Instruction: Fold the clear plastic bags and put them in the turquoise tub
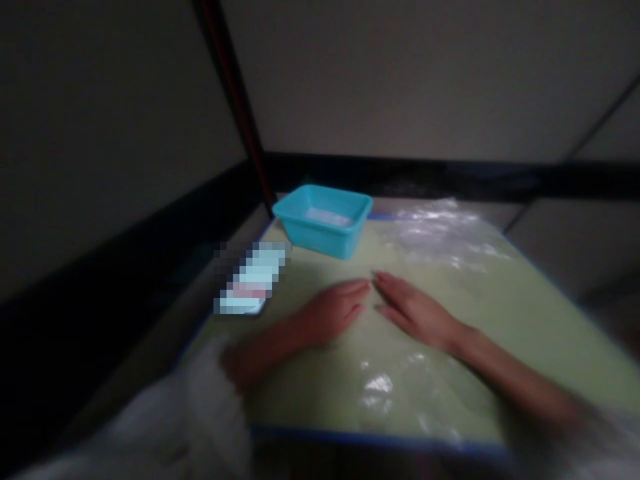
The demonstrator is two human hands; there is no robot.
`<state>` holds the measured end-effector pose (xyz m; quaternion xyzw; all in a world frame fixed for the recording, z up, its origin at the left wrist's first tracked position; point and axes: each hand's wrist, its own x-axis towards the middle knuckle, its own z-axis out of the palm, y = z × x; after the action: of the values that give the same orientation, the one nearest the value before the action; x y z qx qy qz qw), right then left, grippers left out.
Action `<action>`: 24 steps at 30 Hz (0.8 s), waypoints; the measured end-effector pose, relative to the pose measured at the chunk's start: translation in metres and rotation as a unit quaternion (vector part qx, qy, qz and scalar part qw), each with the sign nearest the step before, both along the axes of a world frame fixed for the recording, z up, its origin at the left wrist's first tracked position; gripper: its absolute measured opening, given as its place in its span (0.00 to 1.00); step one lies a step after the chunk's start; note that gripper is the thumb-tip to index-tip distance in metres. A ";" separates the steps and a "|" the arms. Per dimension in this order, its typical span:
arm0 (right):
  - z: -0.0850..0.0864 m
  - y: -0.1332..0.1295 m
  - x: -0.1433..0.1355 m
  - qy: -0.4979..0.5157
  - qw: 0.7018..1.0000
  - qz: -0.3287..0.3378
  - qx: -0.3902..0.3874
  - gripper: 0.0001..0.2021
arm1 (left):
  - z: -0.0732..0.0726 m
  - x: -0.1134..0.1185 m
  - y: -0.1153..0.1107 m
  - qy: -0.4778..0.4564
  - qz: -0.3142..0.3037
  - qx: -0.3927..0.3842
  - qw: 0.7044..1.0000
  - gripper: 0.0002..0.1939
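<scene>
My left hand (334,311) lies palm down over the middle of the table, its fingers stretched out to the right and holding nothing. Opposite it, my right hand (419,308) also rests flat with straight fingers that point left. The fingertips of both hands almost meet. Just below them, a clear plastic sheet or bag (379,388) lies flat and shiny on the table; its outline is too faint to tell whether it reaches under my hands. The picture is dim and somewhat blurred.
The yellow-green table (510,313) has blue edges. At its back stands a turquoise plastic basin (320,233) with something whitish inside. Crumpled clear plastic (440,233) lies at the back right. A blurred-out, light-coloured flat object (255,280) sits near the left edge. Walls rise behind.
</scene>
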<state>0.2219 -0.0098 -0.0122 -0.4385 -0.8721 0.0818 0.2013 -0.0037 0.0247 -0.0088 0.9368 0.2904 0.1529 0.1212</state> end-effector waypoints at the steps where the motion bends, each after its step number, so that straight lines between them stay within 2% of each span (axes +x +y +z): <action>1: -0.002 0.000 0.000 -0.003 1.000 0.007 -0.005 0.30 | 0.000 0.002 -0.005 0.016 -0.008 0.002 1.000 0.24; 5: -0.004 0.000 0.007 -0.021 0.999 0.035 -0.022 0.34 | 0.003 0.003 -0.012 0.087 -0.045 0.000 0.995 0.32; 10: 0.011 0.003 0.023 -0.012 0.995 0.078 -0.057 0.32 | 0.007 -0.003 -0.004 0.110 -0.083 -0.011 0.990 0.33; 14: 0.023 0.006 0.032 -0.031 0.993 0.098 -0.049 0.25 | 0.010 -0.003 -0.004 0.093 -0.095 -0.007 0.991 0.29; 18: 0.026 0.007 0.034 -0.054 0.993 0.107 -0.007 0.19 | 0.014 0.000 -0.009 0.054 -0.113 0.034 0.992 0.22; 21: 0.026 0.006 0.033 -0.053 0.991 0.121 0.011 0.17 | 0.014 0.001 -0.011 0.035 -0.119 0.079 0.989 0.20; 24: 0.027 0.005 0.032 -0.055 0.990 0.129 0.024 0.17 | 0.014 0.001 -0.009 0.030 -0.099 0.112 0.988 0.19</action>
<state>0.2541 -0.0052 0.0146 -0.3216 -0.9326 0.0619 0.1516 -0.0031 0.0157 0.0051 0.9727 0.1809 0.1437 0.0213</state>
